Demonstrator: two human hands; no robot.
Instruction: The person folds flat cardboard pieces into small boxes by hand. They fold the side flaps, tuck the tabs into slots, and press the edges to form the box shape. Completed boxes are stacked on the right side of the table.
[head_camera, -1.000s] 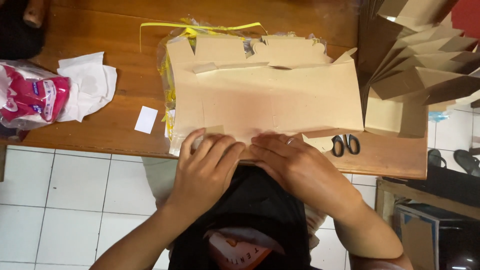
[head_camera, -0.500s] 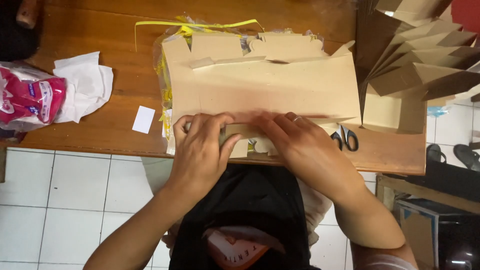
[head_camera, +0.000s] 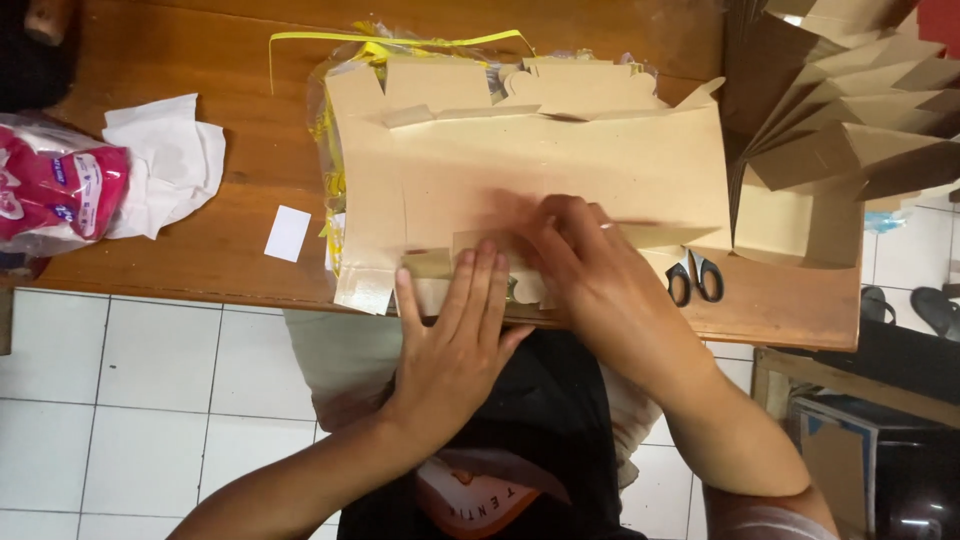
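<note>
A flat brown cardboard box blank (head_camera: 560, 165) lies on a stack of similar blanks on the wooden table (head_camera: 200, 60). My left hand (head_camera: 455, 340) lies flat with fingers spread on the folded-up near flap at the table's front edge. My right hand (head_camera: 590, 275) presses on the same flap just to the right, fingers bent on the cardboard. Neither hand grips anything; both push down on the blank.
Black-handled scissors (head_camera: 695, 278) lie right of my right hand. Several folded cardboard boxes (head_camera: 850, 130) are stacked at the right. A pink plastic packet (head_camera: 50, 190), crumpled white paper (head_camera: 165, 165) and a small white slip (head_camera: 288, 233) lie at the left. White tiled floor is below.
The near flap has been folded up onto the blank. My left hand has flattened out on it, and my right hand has moved further onto the cardboard.
</note>
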